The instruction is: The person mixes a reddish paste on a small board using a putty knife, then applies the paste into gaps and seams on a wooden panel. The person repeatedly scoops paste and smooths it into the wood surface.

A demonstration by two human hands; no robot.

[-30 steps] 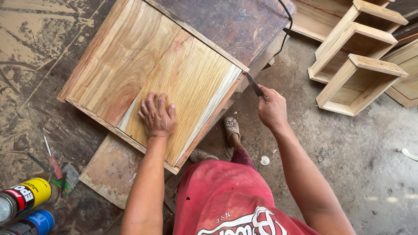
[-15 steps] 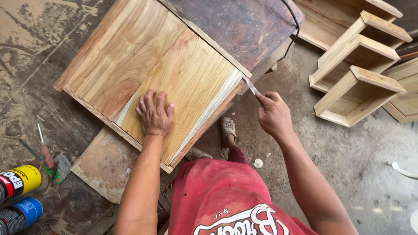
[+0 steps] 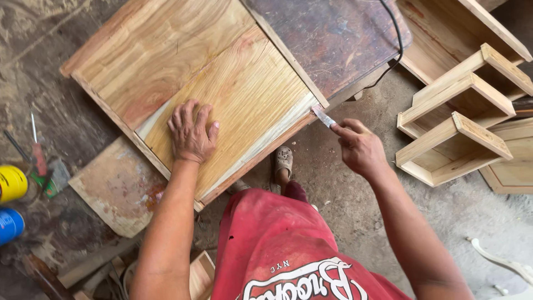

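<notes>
The pale, framed wooden panel lies flat on the dark worn workbench, a light strip showing along its right edge. The left hand presses it with fingers spread flat, while the right hand pinches a small metal blade at the panel's right corner, so the edge work looks unfinished. Open wooden box frames sit on the floor at right.

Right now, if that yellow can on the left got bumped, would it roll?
Probably. The yellow can seems to lie on its side beside the blue can, so its round body would likely roll. The screwdriver nearby might stop it. Weight can't be judged.

Pale wooden panel lies flat on bench; thin scraper blade touches its corner.
</notes>
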